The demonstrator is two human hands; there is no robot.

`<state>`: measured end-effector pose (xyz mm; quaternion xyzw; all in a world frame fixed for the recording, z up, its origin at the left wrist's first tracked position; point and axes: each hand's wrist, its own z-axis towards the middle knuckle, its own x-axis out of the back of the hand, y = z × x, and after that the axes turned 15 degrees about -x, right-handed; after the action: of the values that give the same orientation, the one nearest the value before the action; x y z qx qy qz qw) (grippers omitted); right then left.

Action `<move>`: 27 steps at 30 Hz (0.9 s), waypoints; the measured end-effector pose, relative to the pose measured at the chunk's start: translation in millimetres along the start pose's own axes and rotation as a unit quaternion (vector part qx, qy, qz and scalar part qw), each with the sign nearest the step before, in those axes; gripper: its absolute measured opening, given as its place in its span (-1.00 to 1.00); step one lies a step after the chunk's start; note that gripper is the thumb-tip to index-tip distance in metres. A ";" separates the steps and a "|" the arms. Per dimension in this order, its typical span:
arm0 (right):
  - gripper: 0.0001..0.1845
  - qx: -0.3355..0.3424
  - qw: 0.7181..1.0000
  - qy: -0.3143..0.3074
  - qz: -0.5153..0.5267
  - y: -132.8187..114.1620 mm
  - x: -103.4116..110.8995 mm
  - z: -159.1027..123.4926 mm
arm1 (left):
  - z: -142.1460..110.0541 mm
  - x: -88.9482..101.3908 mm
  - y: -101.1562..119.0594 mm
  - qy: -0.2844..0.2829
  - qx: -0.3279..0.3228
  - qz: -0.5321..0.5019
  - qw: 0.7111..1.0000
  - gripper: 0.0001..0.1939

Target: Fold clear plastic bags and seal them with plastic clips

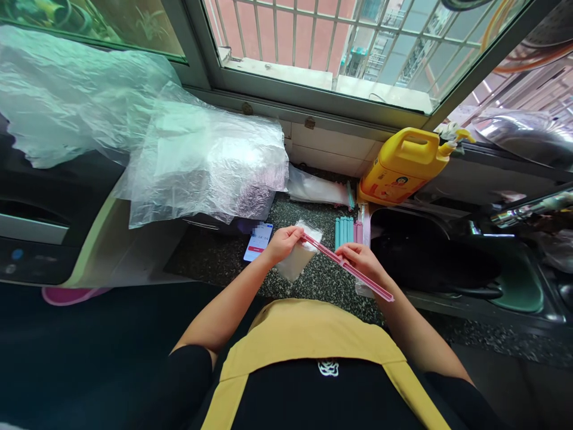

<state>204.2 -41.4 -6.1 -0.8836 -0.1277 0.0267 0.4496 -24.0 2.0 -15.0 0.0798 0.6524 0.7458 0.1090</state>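
Note:
A long pink bag sealing clip (369,283) slants across the worktop between my two hands. My left hand (285,243) pinches its upper left end, close to a small clear plastic bag (293,264) with something white near its top. Whether the left fingers also grip the bag is hard to tell. My right hand (362,259) has its fingers closed around the middle of the clip, whose lower end reaches past the wrist. Just beyond the right hand, several teal sealing clips (343,230) lie side by side, next to purple-pink clips (358,232).
A phone (258,243) lies left of my left hand on the speckled counter (215,257). Large plastic bags (210,155) cover the back left. Behind stand a bag with a teal clip (320,188) and a yellow jug (400,167). A sink (521,280) is at right.

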 end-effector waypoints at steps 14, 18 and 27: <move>-0.60 -0.079 0.993 -0.092 0.003 -4.3 -2.3 -1.9 | 0.6 2.2 -2.0 -0.014 -0.026 0.049 0.998 -0.48; -0.58 -0.078 0.993 -0.093 -0.010 -4.0 -3.7 -3.9 | -0.9 1.9 -3.6 -0.023 -0.031 0.068 0.997 -0.49; -0.60 -0.027 0.999 0.005 -0.031 -16.7 10.0 -16.3 | -7.4 0.6 2.7 -0.064 -0.075 0.086 0.991 -0.60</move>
<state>213.1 -42.3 17.6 -0.8912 -0.1539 0.0050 0.4266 -26.7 -5.3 -13.3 0.1747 0.5771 0.7924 0.0921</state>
